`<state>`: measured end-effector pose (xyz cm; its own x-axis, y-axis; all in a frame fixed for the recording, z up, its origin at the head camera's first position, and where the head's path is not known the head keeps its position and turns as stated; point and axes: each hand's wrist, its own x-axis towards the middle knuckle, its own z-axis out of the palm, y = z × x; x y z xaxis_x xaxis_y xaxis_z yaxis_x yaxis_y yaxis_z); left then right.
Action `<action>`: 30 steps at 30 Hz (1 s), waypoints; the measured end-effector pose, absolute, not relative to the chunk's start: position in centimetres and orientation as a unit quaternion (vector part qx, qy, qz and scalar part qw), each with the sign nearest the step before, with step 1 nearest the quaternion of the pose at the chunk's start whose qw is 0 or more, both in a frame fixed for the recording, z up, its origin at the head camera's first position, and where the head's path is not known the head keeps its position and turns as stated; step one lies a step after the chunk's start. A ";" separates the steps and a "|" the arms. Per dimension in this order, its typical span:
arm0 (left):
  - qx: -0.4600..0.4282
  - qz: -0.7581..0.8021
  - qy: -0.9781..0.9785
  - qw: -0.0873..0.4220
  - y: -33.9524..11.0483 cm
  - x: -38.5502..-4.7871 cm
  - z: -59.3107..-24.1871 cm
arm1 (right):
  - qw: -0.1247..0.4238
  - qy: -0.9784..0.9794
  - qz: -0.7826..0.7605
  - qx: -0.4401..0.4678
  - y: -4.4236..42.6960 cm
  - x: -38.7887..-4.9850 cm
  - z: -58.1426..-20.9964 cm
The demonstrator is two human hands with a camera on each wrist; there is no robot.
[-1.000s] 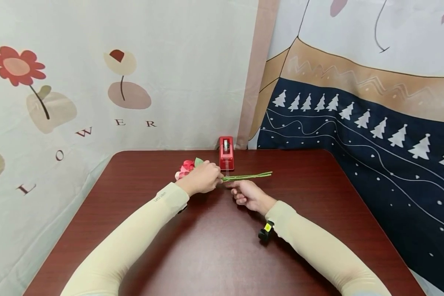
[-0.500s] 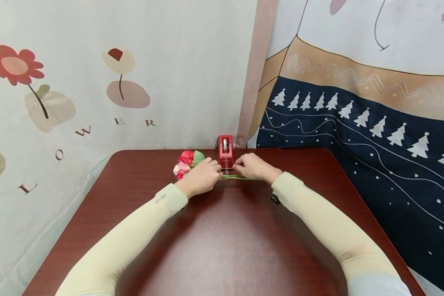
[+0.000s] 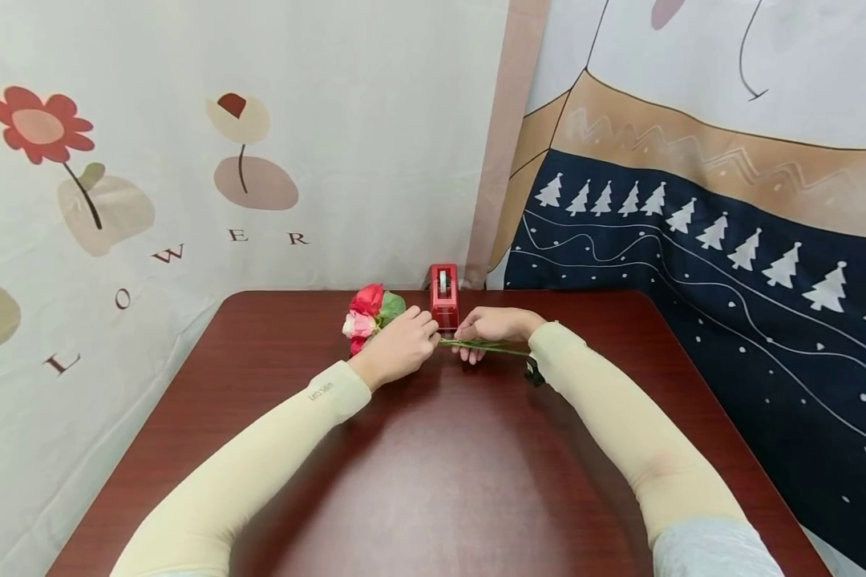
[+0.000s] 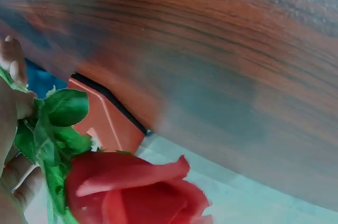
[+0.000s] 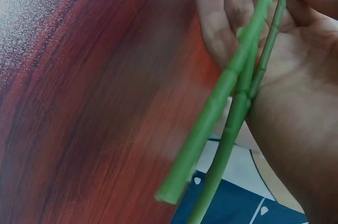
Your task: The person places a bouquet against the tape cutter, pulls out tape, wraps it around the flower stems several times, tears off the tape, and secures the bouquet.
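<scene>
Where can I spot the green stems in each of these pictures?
Head: the green stems run right of centre, from the left hand toward the right sleeve.
Left wrist: only a short green piece at the left edge, probably a stem.
Right wrist: large, slanting from the top, right of centre, down to the lower middle.
Shared landmark: the reddish-brown table.

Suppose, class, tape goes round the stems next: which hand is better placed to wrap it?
Probably the right hand: it is at the stems, near the dispenser, while the left hand holds them close to the blooms.
</scene>
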<state>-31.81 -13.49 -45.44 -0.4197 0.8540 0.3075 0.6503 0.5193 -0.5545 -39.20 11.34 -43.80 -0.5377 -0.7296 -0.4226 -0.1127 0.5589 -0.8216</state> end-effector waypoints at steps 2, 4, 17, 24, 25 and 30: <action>-0.456 0.184 -0.820 0.294 -13.4 -31.8 -45.6 | 0.397 0.787 -0.387 -0.269 11.5 -39.3 -43.9; -0.455 0.189 -0.818 0.299 -13.4 -31.9 -45.7 | 0.389 0.792 -0.384 -0.272 11.6 -39.4 -44.0; -0.412 0.141 -0.858 0.273 -12.9 -31.8 -45.7 | 0.289 0.840 -0.353 -0.294 11.8 -38.0 -44.3; -0.375 0.068 -0.905 0.188 -12.9 -31.8 -45.2 | 0.210 0.868 -0.317 -0.321 11.7 -37.2 -45.0; -0.372 0.061 -0.908 0.181 -12.8 -31.8 -45.1 | 0.204 0.870 -0.316 -0.320 11.7 -37.1 -45.1; -0.362 0.058 -0.918 0.151 -12.5 -31.5 -44.3 | 0.153 0.876 -0.303 -0.341 11.7 -36.7 -45.8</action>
